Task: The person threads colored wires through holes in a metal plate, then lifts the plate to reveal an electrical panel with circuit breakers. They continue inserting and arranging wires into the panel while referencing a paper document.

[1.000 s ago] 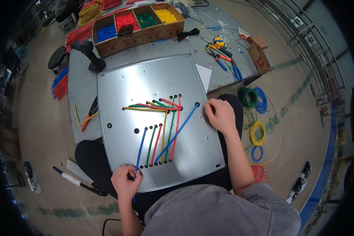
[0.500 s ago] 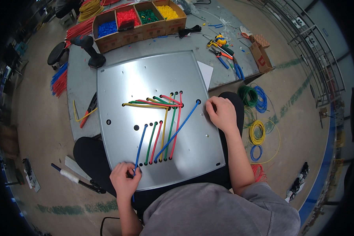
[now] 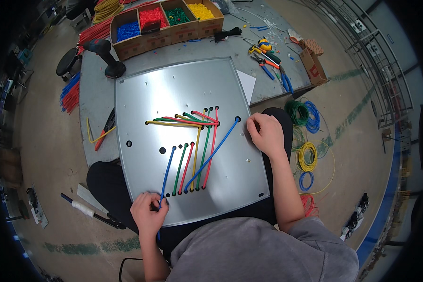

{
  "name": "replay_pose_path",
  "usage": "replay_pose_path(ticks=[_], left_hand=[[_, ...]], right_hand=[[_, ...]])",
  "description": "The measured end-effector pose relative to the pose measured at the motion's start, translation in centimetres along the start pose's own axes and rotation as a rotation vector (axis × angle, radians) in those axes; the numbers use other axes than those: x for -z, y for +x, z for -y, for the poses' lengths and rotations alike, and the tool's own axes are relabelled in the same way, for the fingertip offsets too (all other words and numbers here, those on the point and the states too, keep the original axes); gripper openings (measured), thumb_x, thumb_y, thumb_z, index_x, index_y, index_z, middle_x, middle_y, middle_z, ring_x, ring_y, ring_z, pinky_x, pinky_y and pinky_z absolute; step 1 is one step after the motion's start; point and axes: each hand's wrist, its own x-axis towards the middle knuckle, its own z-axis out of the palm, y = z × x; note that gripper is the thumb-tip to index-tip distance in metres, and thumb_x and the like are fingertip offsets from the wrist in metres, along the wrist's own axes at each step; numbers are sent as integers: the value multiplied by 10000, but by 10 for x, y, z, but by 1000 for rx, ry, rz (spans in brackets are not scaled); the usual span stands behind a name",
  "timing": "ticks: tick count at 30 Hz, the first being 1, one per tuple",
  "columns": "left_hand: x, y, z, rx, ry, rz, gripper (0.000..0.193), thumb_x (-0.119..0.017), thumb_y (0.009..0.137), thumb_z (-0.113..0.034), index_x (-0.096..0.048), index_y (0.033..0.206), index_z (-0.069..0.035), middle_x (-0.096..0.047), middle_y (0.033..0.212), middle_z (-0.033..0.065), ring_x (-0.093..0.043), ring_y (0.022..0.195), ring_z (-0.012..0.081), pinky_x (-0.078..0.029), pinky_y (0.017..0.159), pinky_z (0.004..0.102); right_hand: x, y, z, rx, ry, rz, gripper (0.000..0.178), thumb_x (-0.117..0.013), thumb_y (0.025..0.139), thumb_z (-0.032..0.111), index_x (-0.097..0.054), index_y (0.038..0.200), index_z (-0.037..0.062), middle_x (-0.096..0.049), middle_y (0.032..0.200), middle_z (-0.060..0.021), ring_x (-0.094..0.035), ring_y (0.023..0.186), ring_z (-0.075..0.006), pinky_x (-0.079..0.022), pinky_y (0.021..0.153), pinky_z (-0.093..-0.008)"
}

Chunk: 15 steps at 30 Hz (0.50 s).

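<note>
A grey sheet-metal panel (image 3: 183, 89) lies tilted across my lap, its far part over the workbench. Blue, green, red and yellow wires pass through holes in it. At the near left corner, my left hand (image 3: 149, 210) pinches a blue wire (image 3: 168, 171) that runs up to a hole near the panel's middle; its loose end hangs below the fingers. Another blue wire (image 3: 215, 151) slants from the lower row of holes to a hole at the right. My right hand (image 3: 267, 134) is closed at the panel's right edge, gripping it; some fingertips are hidden.
On the bench are a divided cardboard box (image 3: 169, 38) of coloured connectors, a cordless drill (image 3: 109, 58), pliers (image 3: 270, 66) and red-handled cutters (image 3: 105, 131). Coils of green wire (image 3: 297, 113) and yellow wire (image 3: 307, 157) lie on the floor at the right.
The panel's far edge sits slightly higher in the view. Both hands stay at nearly the same places, the left still pinching the blue wire.
</note>
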Motion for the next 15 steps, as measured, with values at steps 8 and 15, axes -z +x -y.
replay_pose_path(ticks=[8,15], left_hand=[[0,0,-1,10,-9,-7,192,-814,722,-58,-624,740,-75,-539,644,36,-549,600,231,-431,569,358],[0,0,0,-1,-6,-3,194,-815,722,-60,-622,738,-78,-534,641,34,-544,596,230,-426,564,361]], right_hand=[[1,0,1,4,-8,4,183,-652,977,214,-707,876,72,-684,780,-72,-656,780,-285,-477,763,-413],[1,0,1,2,-12,3,185,-648,981,215,-707,880,72,-684,781,-73,-657,781,-283,-478,768,-412]])
